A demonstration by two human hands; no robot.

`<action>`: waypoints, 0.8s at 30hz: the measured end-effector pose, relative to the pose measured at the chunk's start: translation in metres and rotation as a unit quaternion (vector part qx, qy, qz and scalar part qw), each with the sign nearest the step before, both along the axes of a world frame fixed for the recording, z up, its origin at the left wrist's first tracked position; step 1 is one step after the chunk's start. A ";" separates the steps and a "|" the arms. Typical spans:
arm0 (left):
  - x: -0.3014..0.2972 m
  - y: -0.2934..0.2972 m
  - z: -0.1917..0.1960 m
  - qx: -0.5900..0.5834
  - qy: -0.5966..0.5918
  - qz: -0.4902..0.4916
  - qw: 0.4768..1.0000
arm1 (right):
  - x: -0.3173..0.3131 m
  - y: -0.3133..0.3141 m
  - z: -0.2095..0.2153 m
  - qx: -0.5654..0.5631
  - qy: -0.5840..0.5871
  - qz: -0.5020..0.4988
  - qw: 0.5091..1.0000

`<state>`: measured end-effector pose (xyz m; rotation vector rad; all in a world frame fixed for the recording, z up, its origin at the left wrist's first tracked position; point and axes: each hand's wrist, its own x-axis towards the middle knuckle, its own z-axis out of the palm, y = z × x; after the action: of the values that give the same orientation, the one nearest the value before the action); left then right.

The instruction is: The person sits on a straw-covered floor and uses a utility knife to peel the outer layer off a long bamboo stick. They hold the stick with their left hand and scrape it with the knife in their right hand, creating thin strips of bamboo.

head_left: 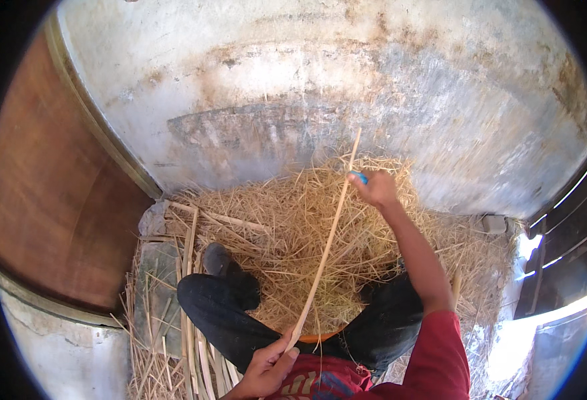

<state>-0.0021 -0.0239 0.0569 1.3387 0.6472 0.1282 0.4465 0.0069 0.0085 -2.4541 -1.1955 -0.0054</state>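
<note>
A long, pale, thin strip that looks like split bamboo (329, 247) slants from my lap up toward the wall. Its lower end is gripped by my left hand (267, 369), thumb pressed along it. Out at arm's length, my right hand (379, 188) is closed around a small blue tool (359, 177), which meets the strip near its upper end. The fingers hide most of the tool, so whether it is a knife cannot be made out. Beneath the strip, a heap of straw-coloured shavings (300, 233) spreads between my bent legs.
A stained, pale wall (273, 80) rises in front, with a brown door panel (60, 180) at left. Several long strips (188, 300) lie beside my left knee, next to a grey slab (159, 287). A small grey block (495, 224) sits at right, near dark slats (567, 227).
</note>
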 end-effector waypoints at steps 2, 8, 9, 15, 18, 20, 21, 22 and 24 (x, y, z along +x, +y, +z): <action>-0.014 -0.001 -0.010 0.085 0.017 -0.027 0.996 | 0.017 -0.004 0.000 0.038 -0.009 -0.033 0.999; -0.050 -0.006 0.003 -0.017 0.052 -0.084 0.995 | 0.098 -0.041 -0.015 0.091 0.019 -0.214 0.972; -0.054 -0.009 -0.002 -0.033 0.041 -0.064 0.997 | 0.102 -0.048 -0.011 0.100 0.028 -0.241 0.965; -0.022 0.024 -0.007 -0.074 0.020 0.034 0.996 | -0.026 -0.012 0.032 -0.009 0.149 -0.052 0.987; 0.006 0.043 -0.009 -0.144 -0.078 0.056 0.985 | -0.113 -0.017 0.025 -0.045 0.018 0.142 0.989; 0.020 0.049 -0.006 -0.160 -0.119 0.058 0.978 | -0.159 -0.029 0.039 -0.057 0.012 0.276 0.959; 0.024 0.047 -0.004 -0.154 -0.117 0.060 0.979 | -0.163 -0.030 0.037 -0.042 0.012 0.280 0.959; 0.027 0.047 -0.002 -0.169 -0.126 0.054 0.976 | -0.166 -0.030 0.034 -0.026 0.013 0.285 0.958; 0.030 0.045 0.002 -0.201 -0.141 0.045 0.968 | -0.155 -0.026 0.031 0.014 0.013 0.249 0.968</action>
<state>0.0275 0.0214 0.0586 0.8783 0.4603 0.2421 0.2918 -0.0190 0.0391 -2.0587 -1.7490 0.1520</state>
